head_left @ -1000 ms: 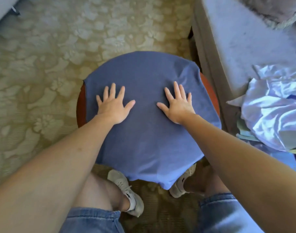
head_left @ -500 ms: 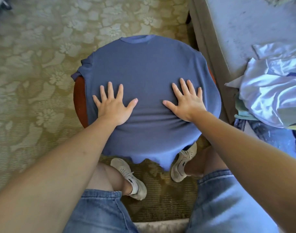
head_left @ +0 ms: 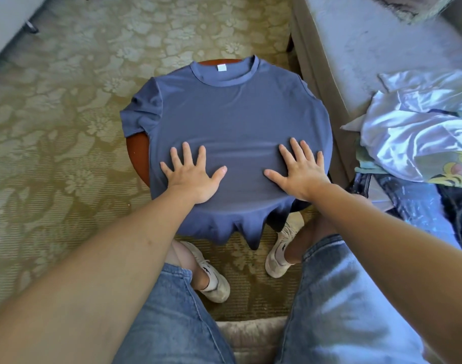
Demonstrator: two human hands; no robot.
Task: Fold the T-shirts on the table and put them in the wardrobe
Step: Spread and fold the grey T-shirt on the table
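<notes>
On the round bench (head_left: pixel 136 156) the shirt (head_left: pixel 237 122) lies spread flat, collar far, hem hanging off the near edge. Your left hand (head_left: pixel 193 177) and right hand (head_left: pixel 300 174) press on it, each grip wide, holding nothing. No fold yet, so folding and wardrobe remain. More clothes (head_left: pixel 418 132) are piled at right. The neck tag (head_left: pixel 221 67) is white, with no readable writing.

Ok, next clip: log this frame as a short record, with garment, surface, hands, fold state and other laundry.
garment: blue T-shirt, spread flat, collar farthest
surface: small round table, hem hanging over near edge
hands: left hand and right hand flat on the shirt, fingers spread
fold state: not yet folded
other laundry: crumpled pale clothes on grey seat at right
</notes>
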